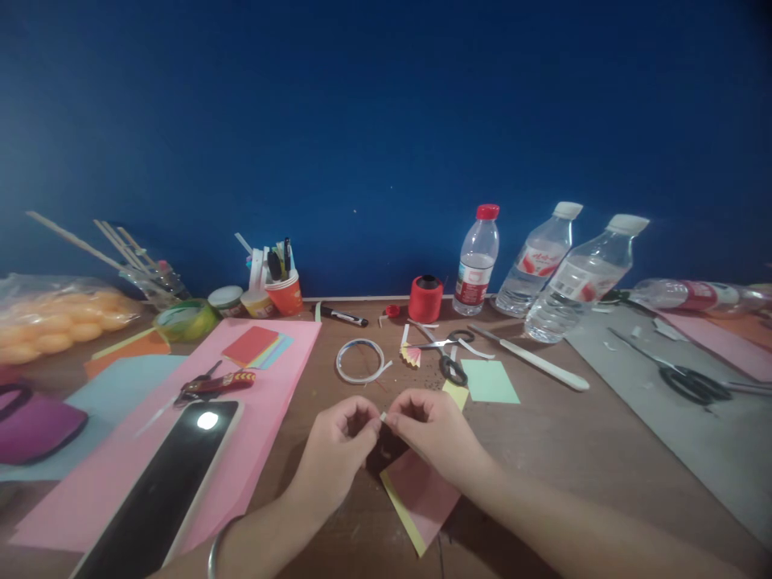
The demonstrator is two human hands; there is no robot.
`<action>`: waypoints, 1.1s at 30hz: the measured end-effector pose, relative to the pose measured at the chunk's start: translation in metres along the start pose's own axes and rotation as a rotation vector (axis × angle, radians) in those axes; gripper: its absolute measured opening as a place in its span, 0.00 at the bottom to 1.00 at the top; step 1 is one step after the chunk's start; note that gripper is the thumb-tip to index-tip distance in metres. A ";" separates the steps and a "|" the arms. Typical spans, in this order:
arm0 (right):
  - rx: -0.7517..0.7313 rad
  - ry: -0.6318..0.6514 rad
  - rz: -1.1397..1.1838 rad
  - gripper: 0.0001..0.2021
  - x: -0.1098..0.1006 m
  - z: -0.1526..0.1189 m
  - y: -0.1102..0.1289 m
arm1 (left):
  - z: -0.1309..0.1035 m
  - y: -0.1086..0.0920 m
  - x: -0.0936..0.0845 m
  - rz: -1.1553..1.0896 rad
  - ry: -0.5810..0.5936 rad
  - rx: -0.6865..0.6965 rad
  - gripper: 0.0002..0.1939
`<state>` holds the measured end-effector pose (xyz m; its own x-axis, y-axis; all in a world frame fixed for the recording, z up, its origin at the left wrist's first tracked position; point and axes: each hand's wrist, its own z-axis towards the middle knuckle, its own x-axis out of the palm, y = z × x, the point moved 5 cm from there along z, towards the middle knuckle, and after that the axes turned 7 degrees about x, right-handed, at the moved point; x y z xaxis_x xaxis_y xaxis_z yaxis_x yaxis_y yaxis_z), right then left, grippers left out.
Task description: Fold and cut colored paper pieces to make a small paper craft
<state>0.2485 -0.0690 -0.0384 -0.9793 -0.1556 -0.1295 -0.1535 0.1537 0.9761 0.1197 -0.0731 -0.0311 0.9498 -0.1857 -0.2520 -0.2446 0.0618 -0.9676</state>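
My left hand (343, 438) and my right hand (437, 434) meet over the middle of the table, thumbs and fingertips pinched close together. Between them shows a tiny whitish piece (383, 417), too small to make out; both hands seem to grip it. Beneath my right hand lies a pink paper square (422, 490) with a yellow edge under it. Just beyond the hands are a coil of clear tubing (360, 362), black-handled scissors (453, 371) and a pale green paper square (493, 381).
A phone (162, 482) rests on pink paper (259, 434) at left. A white-handled knife (543, 363), a red thread spool (425, 299) and water bottles (476, 265) stand or lie behind. Right, more scissors (693, 383) lie on a grey sheet (651, 426).
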 end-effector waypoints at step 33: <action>0.010 0.023 -0.026 0.04 0.003 -0.002 0.003 | 0.000 0.000 0.000 -0.039 -0.024 -0.008 0.05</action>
<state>0.2456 -0.0711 -0.0357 -0.9717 -0.1822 -0.1506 -0.1802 0.1587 0.9708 0.1201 -0.0733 -0.0308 0.9629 -0.1641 -0.2141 -0.2091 0.0472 -0.9768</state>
